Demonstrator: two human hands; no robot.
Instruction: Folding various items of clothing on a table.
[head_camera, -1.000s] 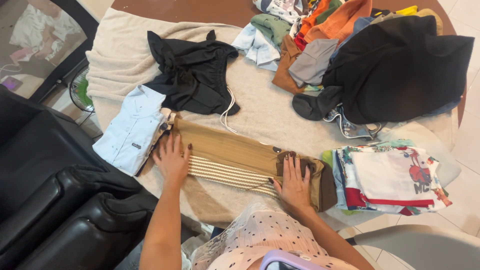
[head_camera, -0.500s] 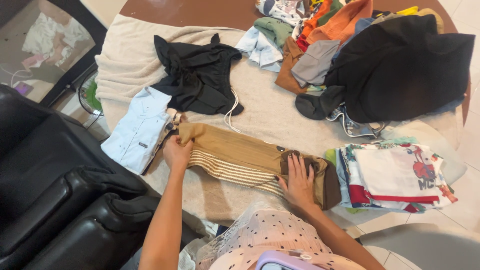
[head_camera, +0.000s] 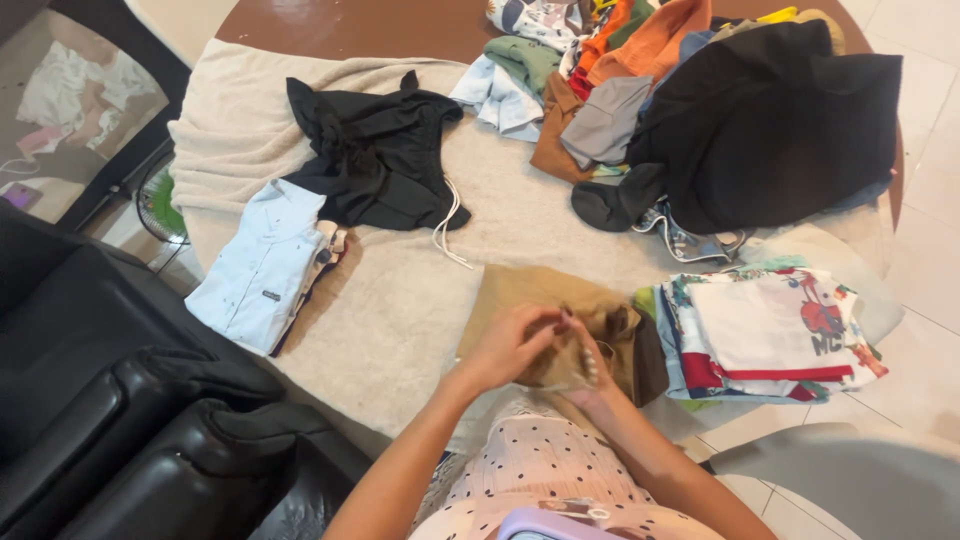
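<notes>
A round brown counter (head_camera: 330, 18) stands over a pale tiled floor (head_camera: 930, 250), with a black leather seat (head_camera: 120, 400) at its left edge. A beige towel (head_camera: 400, 290) covers most of the counter and carries all the clothes. Your left hand (head_camera: 510, 345) and right hand (head_camera: 590, 375) meet at the near edge of the towel, just in front of your body. Both hands are on the tan garment (head_camera: 530, 290), which lies folded into a short bundle beside the printed stack (head_camera: 770, 335). The left grip is closed, with the fingers curled over a fold of the tan garment. The right grip lies under the same fold, partly hidden by the left hand; its fingers are bent around the cloth, and you hold the fold between the two hands. The dark brown end of the garment touches the left side of the printed stack. A folded light blue shirt (head_camera: 260, 265) lies well apart to your left, at the towel's edge. Black shorts (head_camera: 375, 155) with a white drawstring lie unfolded just beyond the shirt. A loose heap of clothes (head_camera: 700, 110) fills the far right of the counter, topped by a large black garment (head_camera: 780, 120). A small fan (head_camera: 160, 200) shows on the floor beyond the seat.
</notes>
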